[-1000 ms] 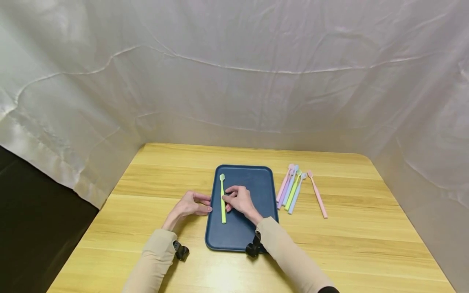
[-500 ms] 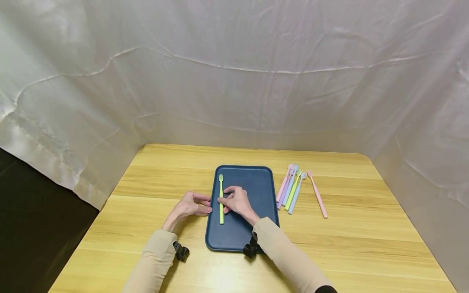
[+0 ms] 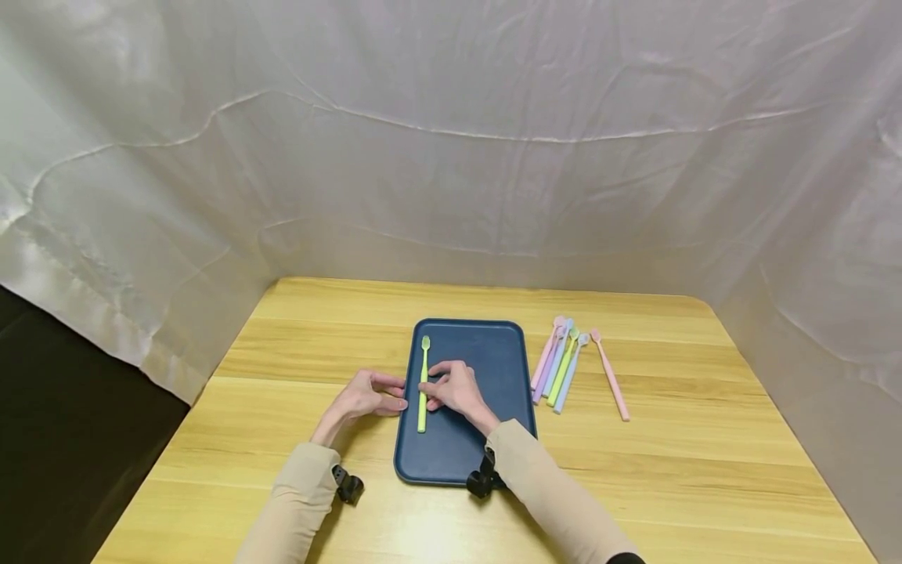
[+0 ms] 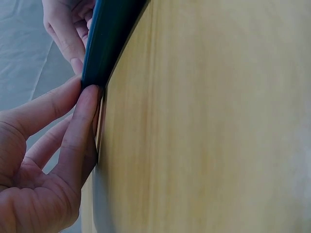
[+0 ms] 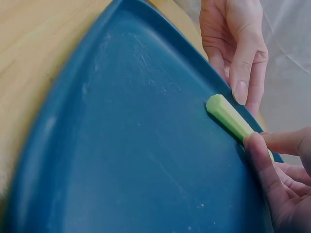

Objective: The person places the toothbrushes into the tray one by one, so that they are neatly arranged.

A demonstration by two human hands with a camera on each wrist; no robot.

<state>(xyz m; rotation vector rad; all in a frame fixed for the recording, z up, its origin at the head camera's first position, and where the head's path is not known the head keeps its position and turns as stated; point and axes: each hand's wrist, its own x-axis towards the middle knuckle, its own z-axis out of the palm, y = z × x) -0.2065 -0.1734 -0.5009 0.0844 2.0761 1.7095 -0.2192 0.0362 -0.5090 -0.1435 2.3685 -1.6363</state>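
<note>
A yellow-green toothbrush (image 3: 423, 407) lies lengthwise along the left side of a dark blue tray (image 3: 486, 345), its head towards the far end. My right hand (image 3: 456, 389) pinches the handle between thumb and fingers, low over the tray; the right wrist view shows the handle's thick end (image 5: 226, 114) poking out past the fingertips. Against the tray's left rim rests my left hand (image 3: 366, 394), thumb and fingers fairly straight and touching the outer edge. From the left wrist, those fingers (image 4: 73, 131) meet the rim (image 4: 97, 53) at its side.
Right of the tray, several pink, purple, blue and green toothbrushes (image 3: 561, 364) lie bunched on the wooden table (image 3: 705, 454). One pink toothbrush (image 3: 610, 376) lies apart, farther right. Pale grey curtains (image 3: 493, 157) hang behind and beside the table.
My right hand has shifted slightly left with the toothbrush, bringing it closer to the tray's left rim. The left hand and the tray have barely moved.
</note>
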